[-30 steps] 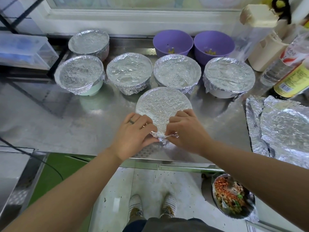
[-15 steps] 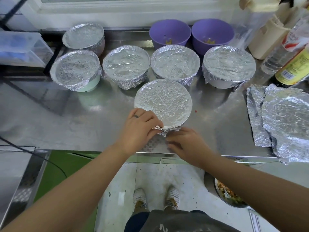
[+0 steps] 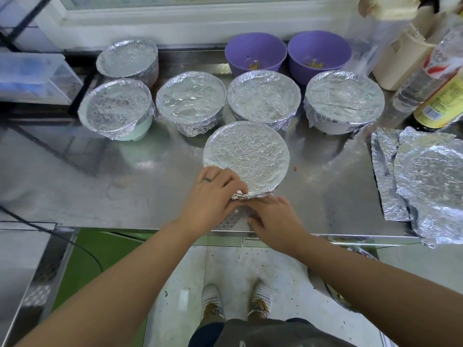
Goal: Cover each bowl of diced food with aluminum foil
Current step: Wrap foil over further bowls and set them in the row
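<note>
Foil (image 3: 246,156) lies stretched over the near bowl (image 3: 275,181), which stands just behind the front edge of the steel counter (image 3: 100,186), apart from the row of covered bowls (image 3: 264,96) behind. The left hand (image 3: 213,194) curls its fingers over the near rim, pinching the bunched foil hem; the right hand (image 3: 273,219) lies beside it, fingers fairly straight and together, touching that hem from below. Counter surface runs wide to the left; on the right, loose foil sheets (image 3: 426,176) overhang the front edge. Two purple bowls (image 3: 255,51) stand uncovered at the back.
</note>
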Demonstrator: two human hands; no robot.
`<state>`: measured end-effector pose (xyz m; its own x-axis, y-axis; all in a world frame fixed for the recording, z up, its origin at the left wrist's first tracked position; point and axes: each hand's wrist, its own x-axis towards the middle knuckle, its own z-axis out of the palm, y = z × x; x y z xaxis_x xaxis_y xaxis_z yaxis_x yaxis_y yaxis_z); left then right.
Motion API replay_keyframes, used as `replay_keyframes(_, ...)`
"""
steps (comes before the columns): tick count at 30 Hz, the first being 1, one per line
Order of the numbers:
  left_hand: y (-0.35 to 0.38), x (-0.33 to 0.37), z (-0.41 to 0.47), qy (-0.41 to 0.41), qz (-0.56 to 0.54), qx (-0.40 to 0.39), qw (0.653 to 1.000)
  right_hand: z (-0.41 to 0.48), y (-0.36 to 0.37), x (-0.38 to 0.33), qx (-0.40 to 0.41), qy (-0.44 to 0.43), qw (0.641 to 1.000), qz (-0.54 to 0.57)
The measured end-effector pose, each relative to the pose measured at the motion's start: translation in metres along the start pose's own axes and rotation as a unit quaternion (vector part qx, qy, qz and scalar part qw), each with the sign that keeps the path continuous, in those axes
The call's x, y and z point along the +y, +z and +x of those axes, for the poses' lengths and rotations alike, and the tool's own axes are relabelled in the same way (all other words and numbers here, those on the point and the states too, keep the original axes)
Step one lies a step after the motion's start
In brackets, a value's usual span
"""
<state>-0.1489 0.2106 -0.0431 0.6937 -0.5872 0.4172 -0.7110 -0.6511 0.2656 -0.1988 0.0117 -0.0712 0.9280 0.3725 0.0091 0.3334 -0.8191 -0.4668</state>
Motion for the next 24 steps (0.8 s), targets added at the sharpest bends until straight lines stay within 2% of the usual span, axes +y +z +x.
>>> replay_keyframes(5, 0.004, -0.001, -0.004, 0.026, 0.010, 0.022, 0.999, 0.000, -0.004, 0.003, 0.007, -0.056, 0.998, -0.032)
replay_keyframes(8, 0.002, -0.005, -0.008, 0.029, 0.023, 0.031, 0.999, 0.000, -0.017, 0.012, -0.048, -0.068, 0.996, -0.030)
replay_keyframes(9, 0.000, -0.009, -0.010, 0.023, 0.030, 0.034, 0.999, -0.001, -0.025, 0.017, -0.062, -0.039, 0.997, -0.019)
replay_keyframes(11, -0.005, -0.017, -0.016, 0.006, 0.050, 0.041, 0.998, -0.003, -0.044, 0.028, -0.035, 0.063, 0.996, 0.046)
replay_keyframes(13, -0.011, -0.022, -0.019, -0.018, 0.064, 0.045, 0.997, 0.001, -0.060, 0.034, 0.015, 0.142, 0.984, 0.102)
replay_keyframes(15, -0.014, -0.021, -0.021, -0.044, 0.072, 0.041, 0.996, 0.010, -0.062, 0.033, 0.027, 0.209, 0.962, 0.171)
replay_keyframes(18, -0.012, -0.009, -0.025, -0.083, 0.052, 0.024, 0.995, 0.023, -0.051, 0.027, 0.005, 0.297, 0.895, 0.333)
replay_keyframes(21, -0.004, 0.006, -0.029, -0.087, 0.025, -0.017, 0.996, 0.028, -0.046, 0.014, 0.009, 0.357, 0.792, 0.495)
replay_keyframes(23, 0.001, 0.013, -0.028, -0.088, 0.016, -0.012, 0.996, 0.028, -0.046, 0.007, 0.022, 0.387, 0.720, 0.576)
replay_keyframes(24, 0.003, 0.016, -0.026, -0.097, 0.013, -0.003, 0.995, 0.028, -0.045, 0.006, 0.022, 0.395, 0.697, 0.599)
